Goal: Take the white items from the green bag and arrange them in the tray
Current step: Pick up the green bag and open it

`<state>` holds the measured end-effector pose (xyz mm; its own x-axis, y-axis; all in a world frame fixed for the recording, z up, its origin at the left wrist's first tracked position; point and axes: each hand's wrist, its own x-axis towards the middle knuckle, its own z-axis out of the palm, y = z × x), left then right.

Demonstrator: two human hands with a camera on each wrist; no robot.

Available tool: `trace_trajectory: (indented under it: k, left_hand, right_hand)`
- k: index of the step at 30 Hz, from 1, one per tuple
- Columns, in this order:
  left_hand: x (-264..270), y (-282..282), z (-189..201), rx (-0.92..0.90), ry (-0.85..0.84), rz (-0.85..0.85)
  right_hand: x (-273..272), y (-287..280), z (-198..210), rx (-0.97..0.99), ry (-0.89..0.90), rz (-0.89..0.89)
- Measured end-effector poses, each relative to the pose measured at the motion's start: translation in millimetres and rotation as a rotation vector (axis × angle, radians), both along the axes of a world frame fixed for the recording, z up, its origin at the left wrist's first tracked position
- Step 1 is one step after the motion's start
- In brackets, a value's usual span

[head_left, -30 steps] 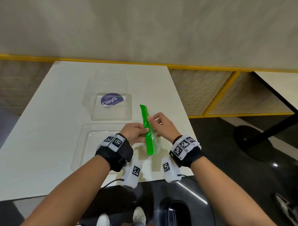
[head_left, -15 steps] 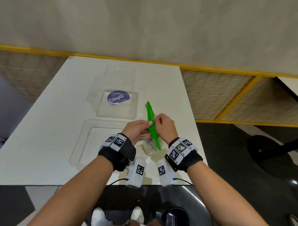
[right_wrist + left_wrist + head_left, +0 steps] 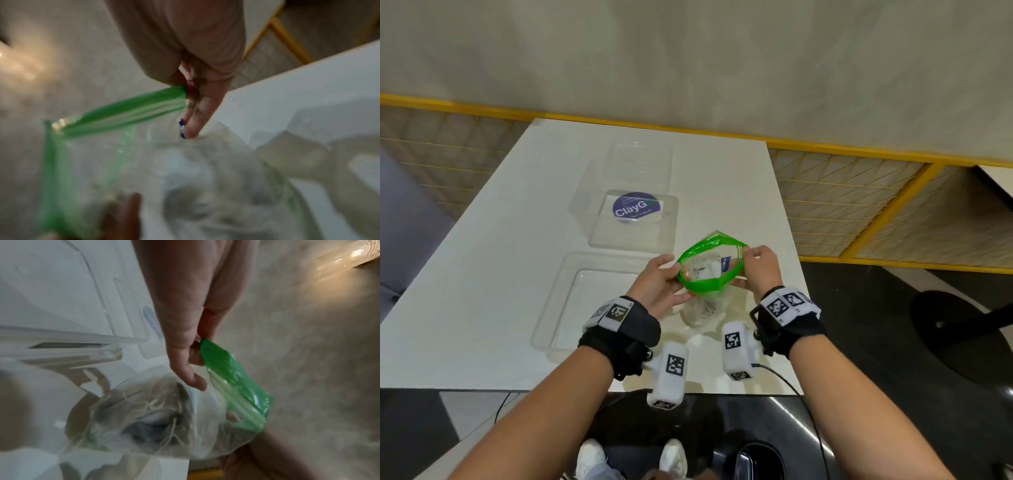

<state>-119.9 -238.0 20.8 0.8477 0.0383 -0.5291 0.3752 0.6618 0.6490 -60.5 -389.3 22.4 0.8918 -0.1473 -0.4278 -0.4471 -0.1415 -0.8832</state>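
Observation:
The green-rimmed clear bag (image 3: pixel 703 284) is held above the table's near right part, its mouth pulled wide. My left hand (image 3: pixel 659 286) pinches the rim's left side; my right hand (image 3: pixel 758 265) pinches the right side. In the left wrist view, thumb and fingers (image 3: pixel 191 360) squeeze the green strip (image 3: pixel 236 379). The right wrist view shows the same pinch on the green strip (image 3: pixel 131 108). White items (image 3: pixel 705 269) show through the mouth, and blurred pale contents (image 3: pixel 156 418) fill the bag's lower part. The clear tray (image 3: pixel 571 308) lies on the table just left of my left hand.
A clear lid or box with a round blue "ClayG" sticker (image 3: pixel 637 209) lies beyond the tray. The white table (image 3: pixel 482 274) ends close to my right hand, with dark floor and a round black table base (image 3: pixel 962 329) beyond. A yellow-framed partition runs behind.
The bag's green strip was pressed flat between both hands; they have since pulled apart, so the mouth stands wide. The head view has shifted slightly.

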Motion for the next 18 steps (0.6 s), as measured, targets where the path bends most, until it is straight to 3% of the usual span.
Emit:
trace_trajectory:
  k: [3, 5, 7, 10, 13, 15, 18]
  left_hand:
    - [-3.3, -5.4, 4.4, 0.041, -0.074, -0.065]
    - [-2.7, -8.4, 10.8, 0.122, -0.13, -0.148]
    - [-1.8, -11.0, 14.5, 0.262, -0.157, -0.233]
    - [-1.3, -16.7, 12.6, 0.462, -0.207, -0.319]
    - [4.6, -23.4, 5.7, 0.805, -0.269, -0.255]
    - [10.7, -24.8, 4.0, 0.959, -0.228, -0.211]
    - [20.6, -19.9, -3.7, 0.94, -0.092, -0.191]
  right_hand:
    - [-1.3, -2.2, 4.0, 0.254, 0.076, -0.067]
    - [-1.2, -4.9, 7.1, 0.263, 0.094, -0.028]
    - [-0.8, -6.2, 6.0, 0.174, 0.088, 0.08]
    - [-4.0, -1.9, 6.3, -0.13, 0.034, 0.287]
    - [-10.0, -0.9, 8.3, -0.389, 0.006, 0.48]
    - [-14.2, -1.1, 8.2, -0.462, 0.008, 0.55]
    - [-14.6, -4.4, 5.8, -0.445, 0.032, 0.525]
